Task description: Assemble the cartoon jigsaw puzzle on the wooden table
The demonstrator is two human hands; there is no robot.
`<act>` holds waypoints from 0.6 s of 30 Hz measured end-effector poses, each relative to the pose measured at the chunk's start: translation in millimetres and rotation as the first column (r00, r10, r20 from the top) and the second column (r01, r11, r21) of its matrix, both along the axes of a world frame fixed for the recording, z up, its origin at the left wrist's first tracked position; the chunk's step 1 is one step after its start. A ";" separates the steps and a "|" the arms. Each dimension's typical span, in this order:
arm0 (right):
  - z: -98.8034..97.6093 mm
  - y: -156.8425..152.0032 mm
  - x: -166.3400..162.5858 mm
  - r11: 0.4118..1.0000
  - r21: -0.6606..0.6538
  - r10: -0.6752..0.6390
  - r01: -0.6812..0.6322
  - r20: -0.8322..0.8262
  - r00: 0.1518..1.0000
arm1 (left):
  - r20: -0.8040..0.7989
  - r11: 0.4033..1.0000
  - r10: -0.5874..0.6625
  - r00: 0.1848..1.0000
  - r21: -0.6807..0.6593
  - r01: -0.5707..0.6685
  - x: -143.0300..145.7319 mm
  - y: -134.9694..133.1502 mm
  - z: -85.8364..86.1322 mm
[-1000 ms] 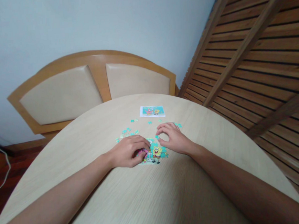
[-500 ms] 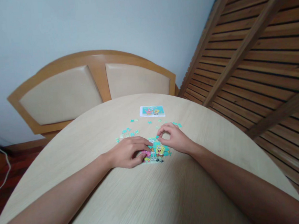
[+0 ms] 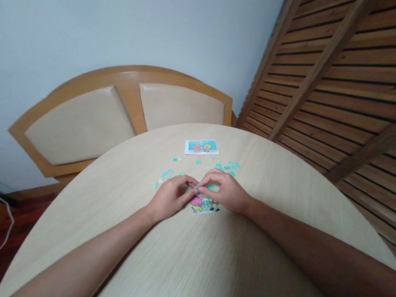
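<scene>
A partly assembled jigsaw puzzle with cartoon figures lies flat on the table, its upper part covered by my hands. Just over its top left, a small turquoise puzzle piece sits between the fingertips of both hands. My left hand is closed in a pinch at the piece from the left. From the right, my right hand meets it with thumb and forefinger pinched, the other fingers curled. The fingertips of the two hands touch or nearly touch.
Loose turquoise puzzle pieces lie beyond my right hand, and more pieces beyond my left. A picture sheet with matching cartoon figures lies farther back on the round wooden table. Behind stands a padded chair back.
My right hand has moved left with a turquoise piece to meet my left hand. The left hand has lifted off the puzzle into a pinch, showing more of the pink figure.
</scene>
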State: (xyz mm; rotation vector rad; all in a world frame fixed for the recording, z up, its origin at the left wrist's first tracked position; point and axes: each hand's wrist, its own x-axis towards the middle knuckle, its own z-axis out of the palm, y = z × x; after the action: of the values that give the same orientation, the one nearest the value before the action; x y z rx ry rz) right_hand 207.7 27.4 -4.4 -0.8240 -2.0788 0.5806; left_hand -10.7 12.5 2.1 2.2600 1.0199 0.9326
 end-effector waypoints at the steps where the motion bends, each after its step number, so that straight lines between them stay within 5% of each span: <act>1: -0.7 -0.8 -0.6 1.000 -0.006 -0.002 0.002 0.005 1.000 | 0.013 1.000 0.001 1.000 -0.023 0.000 1.1 -0.8 0.2; 11: 1.4 3.0 8.5 0.979 0.139 0.099 -0.149 0.312 0.945 | 0.006 1.000 0.030 1.000 -0.008 -0.030 -3.9 1.1 -1.6; 18: -3.8 14.3 22.1 0.985 0.127 0.071 -0.117 0.318 0.945 | -0.063 0.998 0.035 0.997 -0.042 -0.038 -3.9 2.1 -0.6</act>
State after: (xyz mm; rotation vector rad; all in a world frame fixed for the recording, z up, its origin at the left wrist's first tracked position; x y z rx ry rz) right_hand 229.8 41.7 -8.2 -0.7745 -2.4292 0.3609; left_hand -14.7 14.6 1.5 2.2549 1.1010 0.8512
